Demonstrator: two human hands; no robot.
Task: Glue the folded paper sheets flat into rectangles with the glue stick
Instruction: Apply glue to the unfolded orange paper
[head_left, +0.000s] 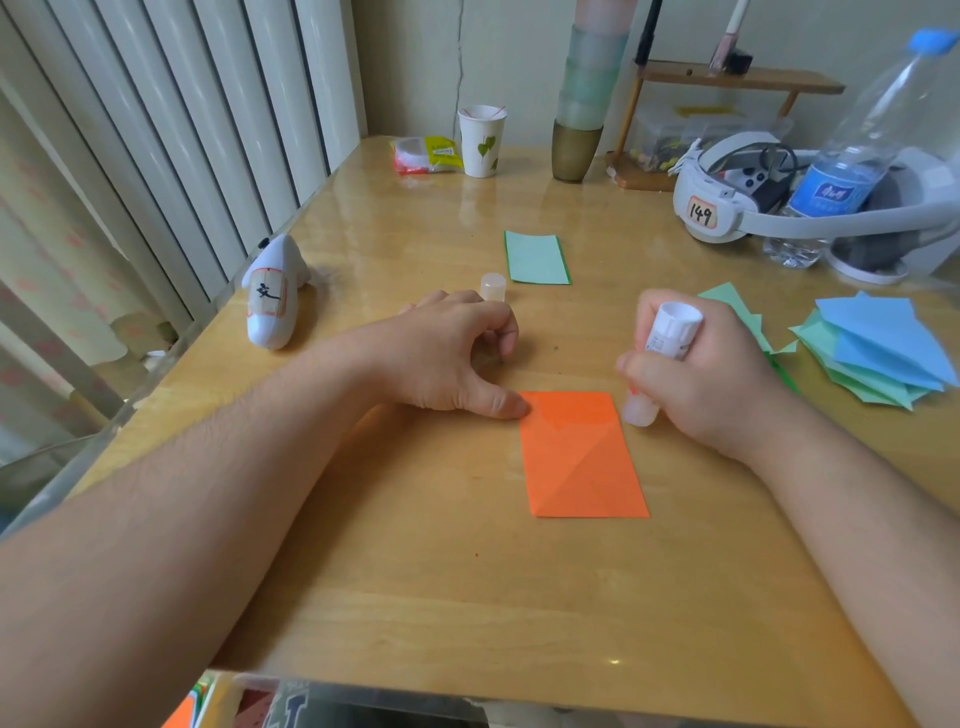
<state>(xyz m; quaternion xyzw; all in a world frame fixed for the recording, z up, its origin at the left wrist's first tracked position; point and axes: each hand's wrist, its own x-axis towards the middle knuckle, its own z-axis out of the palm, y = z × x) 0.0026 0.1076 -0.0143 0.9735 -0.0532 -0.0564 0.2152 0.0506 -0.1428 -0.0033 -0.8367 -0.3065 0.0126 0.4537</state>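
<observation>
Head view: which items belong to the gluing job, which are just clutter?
Job: glue stick in right hand, cap, orange sheet touched by left hand, green rectangle, folded sheet pile.
Clutter: paper cup, water bottle, headset, white controller, snack packet.

Your white controller (270, 301) lies at the left edge of the table (467, 597). At the back a paper cup (480, 141) stands beside a yellow packet (428, 154). A headset (698, 213) and a water bottle (836, 189) sit far right.

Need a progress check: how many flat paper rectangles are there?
2: orange rectangle touching the left hand; pale green rectangle farther back. The paper pile may hide more.
</observation>
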